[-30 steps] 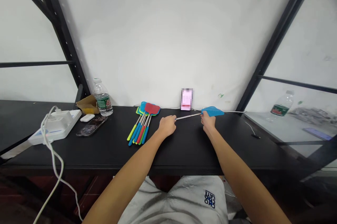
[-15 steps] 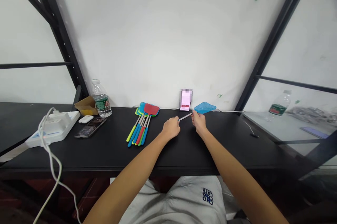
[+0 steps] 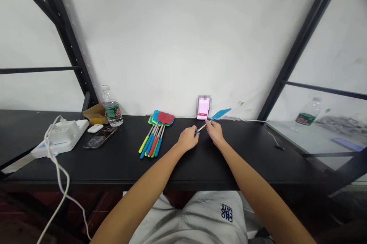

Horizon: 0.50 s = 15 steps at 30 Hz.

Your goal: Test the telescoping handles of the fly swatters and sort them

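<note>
A blue fly swatter [image 3: 221, 113] is held between my two hands above the black table, its head pointing up and to the right. My left hand [image 3: 188, 138] is closed around its blue handle, most of which the fingers hide. Near the base of the head, my right hand [image 3: 214, 131] pinches the thin metal shaft. To the left lies a pile of fly swatters [image 3: 155, 137] with red, blue and green heads and coloured grips, their heads overlapping toward the wall.
An upright phone [image 3: 203, 108] leans against the wall behind my hands. At left are a water bottle [image 3: 112, 110], a cardboard box [image 3: 96, 114], a white case [image 3: 95, 128], a dark phone [image 3: 100, 137] and a power strip [image 3: 70, 141] with white cables. A short black cable [image 3: 278, 146] lies at right.
The swatter's head has turned from broad side to nearly edge-on and tilts up more. My hands have come slightly closer together, both still gripping it.
</note>
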Each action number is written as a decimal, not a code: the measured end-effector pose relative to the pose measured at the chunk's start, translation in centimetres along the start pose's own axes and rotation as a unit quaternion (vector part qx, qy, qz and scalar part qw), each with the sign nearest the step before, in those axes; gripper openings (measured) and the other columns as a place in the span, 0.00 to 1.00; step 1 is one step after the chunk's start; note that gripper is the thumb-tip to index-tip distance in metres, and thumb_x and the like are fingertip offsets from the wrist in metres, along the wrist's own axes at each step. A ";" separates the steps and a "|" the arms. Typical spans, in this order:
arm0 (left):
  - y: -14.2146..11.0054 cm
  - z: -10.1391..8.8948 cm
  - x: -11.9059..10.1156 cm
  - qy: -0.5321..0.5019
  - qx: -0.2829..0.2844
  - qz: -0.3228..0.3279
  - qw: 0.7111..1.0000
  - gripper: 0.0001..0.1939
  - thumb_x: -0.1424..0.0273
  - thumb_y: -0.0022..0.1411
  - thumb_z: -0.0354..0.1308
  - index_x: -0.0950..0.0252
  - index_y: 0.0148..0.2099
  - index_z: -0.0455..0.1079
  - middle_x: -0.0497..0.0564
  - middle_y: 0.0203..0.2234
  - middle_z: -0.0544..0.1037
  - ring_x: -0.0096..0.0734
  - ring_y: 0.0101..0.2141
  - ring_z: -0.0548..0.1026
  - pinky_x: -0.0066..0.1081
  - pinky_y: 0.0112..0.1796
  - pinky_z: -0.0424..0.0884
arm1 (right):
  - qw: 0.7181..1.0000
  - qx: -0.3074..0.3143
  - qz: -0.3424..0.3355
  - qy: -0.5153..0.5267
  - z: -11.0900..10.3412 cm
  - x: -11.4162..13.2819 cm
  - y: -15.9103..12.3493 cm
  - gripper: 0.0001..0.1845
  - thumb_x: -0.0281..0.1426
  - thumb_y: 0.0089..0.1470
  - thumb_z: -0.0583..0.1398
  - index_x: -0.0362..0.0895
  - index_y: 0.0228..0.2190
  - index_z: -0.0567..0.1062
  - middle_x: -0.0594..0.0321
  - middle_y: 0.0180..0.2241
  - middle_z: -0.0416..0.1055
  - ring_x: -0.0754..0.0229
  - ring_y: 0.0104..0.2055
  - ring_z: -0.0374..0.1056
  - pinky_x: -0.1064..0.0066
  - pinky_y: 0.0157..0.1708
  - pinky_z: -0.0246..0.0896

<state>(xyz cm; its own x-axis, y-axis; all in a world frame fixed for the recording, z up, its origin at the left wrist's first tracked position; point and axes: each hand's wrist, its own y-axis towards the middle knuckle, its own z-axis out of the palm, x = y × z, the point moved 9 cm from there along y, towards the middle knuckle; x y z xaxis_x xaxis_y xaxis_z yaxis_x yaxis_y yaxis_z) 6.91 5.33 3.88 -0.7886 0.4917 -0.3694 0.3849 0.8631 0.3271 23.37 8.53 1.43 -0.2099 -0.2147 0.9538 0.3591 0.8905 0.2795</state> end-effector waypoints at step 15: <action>0.2 -1.2 1.0 0.035 0.044 -0.006 0.998 0.15 0.59 0.63 0.50 0.62 0.35 0.75 0.54 0.33 0.79 0.38 0.36 0.76 0.30 0.35 0.67 | 0.988 0.141 -0.050 -0.027 3.8 1.6 -1.8 0.20 0.45 0.47 0.63 0.43 0.17 0.70 0.67 0.14 0.63 0.67 0.17 0.55 0.76 0.18 0.48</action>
<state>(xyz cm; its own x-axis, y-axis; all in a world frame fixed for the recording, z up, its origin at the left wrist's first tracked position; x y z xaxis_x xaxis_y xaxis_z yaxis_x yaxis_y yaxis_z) 5.59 5.85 4.60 -0.8242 0.4739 -0.3100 0.4132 0.8776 0.2431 18.93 8.07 2.04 -0.2825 -0.2925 0.9136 0.0669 0.9440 0.3230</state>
